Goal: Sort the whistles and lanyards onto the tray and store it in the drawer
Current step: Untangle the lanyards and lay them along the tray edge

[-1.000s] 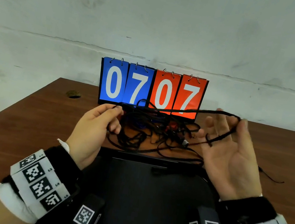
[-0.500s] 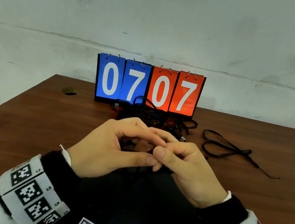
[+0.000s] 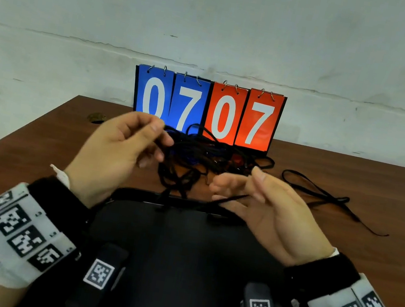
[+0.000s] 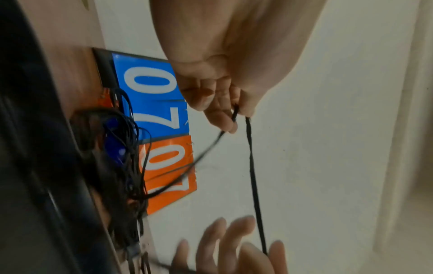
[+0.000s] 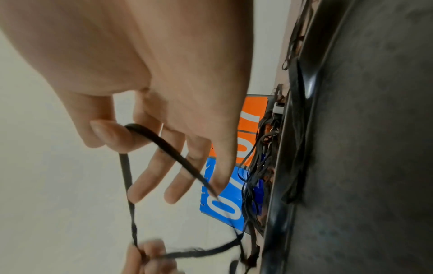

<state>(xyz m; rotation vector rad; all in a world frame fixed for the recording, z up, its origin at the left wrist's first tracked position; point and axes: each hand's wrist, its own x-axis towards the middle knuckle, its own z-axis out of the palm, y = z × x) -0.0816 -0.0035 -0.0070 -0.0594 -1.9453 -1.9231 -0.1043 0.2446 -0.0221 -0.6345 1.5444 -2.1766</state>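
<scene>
Untangling stage, early in the task. Entries are placed as in the head view.

Tray (image 3: 180,246): black, at 6 o'clock on the tabletop (image 3: 22,150), nearest the person. Its floor looks bare, and only a few cord ends droop over its far rim. Nothing sorted onto it can be seen.

Tangle (image 3: 195,157): black lanyards knotted together at 12 o'clock from the tray, just in front of the scoreboard (image 3: 207,111), which reads 07 07. The blue and red pieces inside are likely the whistles (image 4: 113,148); their number cannot be told.

Loose lanyard (image 3: 323,195): one black cord lying alone on the tabletop at 2 o'clock, apart from the tangle and off the tray.

Lanyard strand (image 4: 251,166): a black cord raised between both hands, one run trailing back into the tangle.

Left hand (image 3: 121,150): at 10 o'clock, lifted. Thumb and forefinger pinch the strand, and the other fingers are curled.

Right hand (image 3: 267,209): at 2 o'clock, palm up. The fingers (image 5: 145,183) are spread and mostly straight, with the strand looped over one digit and not pinched.

Drawer: not in view.

Status, as a judgement: one lanyard appears separated, and a second is being worked free. Still to do are freeing the remaining cords and whistles, laying everything on the tray, and stowing the tray in the drawer. Nearly the whole task remains.
</scene>
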